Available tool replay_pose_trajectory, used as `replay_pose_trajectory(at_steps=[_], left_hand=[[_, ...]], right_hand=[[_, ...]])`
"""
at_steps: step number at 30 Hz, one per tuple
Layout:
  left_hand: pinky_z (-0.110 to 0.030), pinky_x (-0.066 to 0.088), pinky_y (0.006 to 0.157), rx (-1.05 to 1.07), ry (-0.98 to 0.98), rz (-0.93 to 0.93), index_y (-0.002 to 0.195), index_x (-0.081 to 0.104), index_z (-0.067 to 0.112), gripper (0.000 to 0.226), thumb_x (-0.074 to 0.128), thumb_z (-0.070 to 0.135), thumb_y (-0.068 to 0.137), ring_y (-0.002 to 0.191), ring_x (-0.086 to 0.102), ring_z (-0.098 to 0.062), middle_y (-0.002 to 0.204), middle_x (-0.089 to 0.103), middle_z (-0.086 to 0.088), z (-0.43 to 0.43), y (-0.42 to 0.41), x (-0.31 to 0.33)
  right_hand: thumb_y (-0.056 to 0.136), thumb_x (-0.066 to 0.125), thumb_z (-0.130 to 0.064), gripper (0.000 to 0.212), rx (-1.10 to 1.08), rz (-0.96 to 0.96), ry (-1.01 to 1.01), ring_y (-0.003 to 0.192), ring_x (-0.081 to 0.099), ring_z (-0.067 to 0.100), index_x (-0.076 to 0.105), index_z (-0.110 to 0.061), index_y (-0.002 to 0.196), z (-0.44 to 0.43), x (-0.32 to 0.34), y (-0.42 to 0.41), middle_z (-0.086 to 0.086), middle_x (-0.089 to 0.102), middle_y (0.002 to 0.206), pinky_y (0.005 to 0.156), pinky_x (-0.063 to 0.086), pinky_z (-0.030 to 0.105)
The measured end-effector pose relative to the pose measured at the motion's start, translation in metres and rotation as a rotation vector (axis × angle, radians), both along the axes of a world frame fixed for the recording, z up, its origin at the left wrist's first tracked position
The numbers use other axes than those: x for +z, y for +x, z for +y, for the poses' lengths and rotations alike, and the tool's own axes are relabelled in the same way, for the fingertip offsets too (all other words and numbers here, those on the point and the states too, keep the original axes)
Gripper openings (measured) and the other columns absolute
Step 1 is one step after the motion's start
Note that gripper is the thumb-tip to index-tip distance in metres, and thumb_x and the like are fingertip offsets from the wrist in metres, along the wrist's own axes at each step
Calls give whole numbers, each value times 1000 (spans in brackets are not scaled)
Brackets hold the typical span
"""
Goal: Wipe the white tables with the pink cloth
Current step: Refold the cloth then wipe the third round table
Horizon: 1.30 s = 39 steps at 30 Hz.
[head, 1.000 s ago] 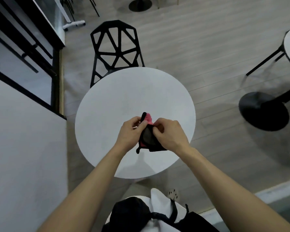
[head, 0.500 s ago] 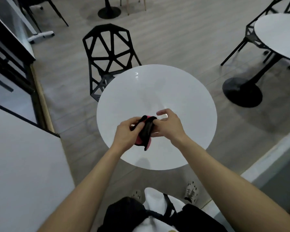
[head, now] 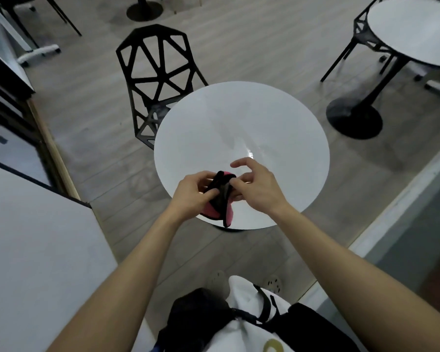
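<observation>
I hold the pink cloth [head: 220,199] above the near table [head: 277,118], left hand [head: 192,193] gripping it, right hand [head: 255,185] pinching its top, probably refolding before wiping.

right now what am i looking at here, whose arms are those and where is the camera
There is no machine here. A person wears one wide-angle camera on the head, looking forward and down, so the two bare arms are the wearer's own. The person stands at a round white table, with a black chair behind it and a second white table at upper right. A pink cloth with dark parts is held over the table's near edge. The left hand grips it and the right hand seems to pinch it, other fingers spread. Wiping looks not yet begun.
</observation>
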<state>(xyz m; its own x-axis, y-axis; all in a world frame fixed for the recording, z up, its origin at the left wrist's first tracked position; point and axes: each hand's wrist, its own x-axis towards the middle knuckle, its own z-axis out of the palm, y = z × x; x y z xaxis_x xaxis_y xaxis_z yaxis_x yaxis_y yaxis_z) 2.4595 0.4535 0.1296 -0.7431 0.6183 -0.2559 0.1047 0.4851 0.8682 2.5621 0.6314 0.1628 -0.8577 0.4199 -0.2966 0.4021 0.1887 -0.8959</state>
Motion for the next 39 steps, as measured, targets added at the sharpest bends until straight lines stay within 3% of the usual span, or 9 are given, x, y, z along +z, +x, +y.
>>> replay_pose_trajectory(at_steps=[4, 8, 13, 16, 22, 25, 28, 32, 39], left_hand=[[-34, 58, 90, -35, -7, 93, 131, 56, 36, 47, 66, 9, 94, 96, 75, -7, 99, 81, 15, 14, 13, 6], [-28, 55, 71, -101, -40, 158, 112, 51, 36, 38, 59, 5, 93, 80, 71, -14, 94, 79, 14, 31, 29, 15], [-30, 54, 68, -95, -53, 124, 109, 57, 34, 30, 70, 17, 87, 84, 69, -19, 95, 74, 8, 49, 64, 21], [-31, 59, 69, -67, -81, 127, 115, 51, 34, 52, 85, 24, 77, 87, 70, -16, 99, 72, 9, 61, 82, 16], [-23, 50, 65, -5, -147, 169, 129, 42, 32, 50, 62, 10, 88, 75, 67, -9, 91, 73, 12, 72, 93, 4], [-22, 47, 67, -43, -169, 131, 127, 47, 29, 43, 58, 8, 91, 77, 66, -11, 89, 76, 16, 74, 86, 11], [-29, 50, 73, -131, -161, 119, 119, 58, 30, 35, 56, 10, 90, 83, 68, -12, 93, 77, 18, 80, 74, 22], [-28, 53, 76, -162, -107, 178, 117, 64, 37, 35, 56, 10, 96, 88, 69, -13, 104, 77, 20, 90, 62, 30], [-32, 58, 84, -253, -263, 241, 129, 62, 45, 34, 65, 25, 101, 93, 69, -4, 111, 71, 21, 98, 52, -13]], right_hand=[[96, 60, -1, 39, -1, 64, 3, 85, 82, 17, 73, -29, 119, 11, -1, 25, -2, 82, 100, 95, 63, 43], [90, 76, -8, 23, 46, 51, 238, 82, 76, 3, 77, -24, 106, 26, -6, 42, -12, 79, 91, 86, 60, 29], [95, 74, -30, 11, 167, 96, 557, 74, 68, 18, 76, -20, 92, 47, -10, 51, -8, 74, 76, 76, 57, 40], [97, 73, -33, 16, 240, 120, 572, 71, 66, 19, 74, -19, 89, 55, -12, 55, -9, 69, 72, 73, 55, 37], [99, 73, -40, 19, 240, 150, 487, 68, 62, 8, 70, -24, 90, 77, -26, 60, -15, 65, 70, 70, 46, 27], [100, 69, -40, 17, 210, 165, 350, 96, 67, 4, 65, -26, 110, 88, -41, 68, -16, 69, 101, 86, 54, 28], [90, 68, -32, 68, 287, 0, 63, 141, 51, 1, 46, -27, 155, 99, -44, 76, -12, 55, 151, 115, 48, 34], [88, 76, -17, 28, 327, -57, -108, 98, 72, 14, 74, -15, 116, 109, -41, 79, 6, 78, 102, 92, 56, 38], [93, 66, -22, 15, 313, -195, 55, 88, 66, 16, 66, -22, 107, 102, -67, 79, -5, 72, 94, 77, 53, 35]])
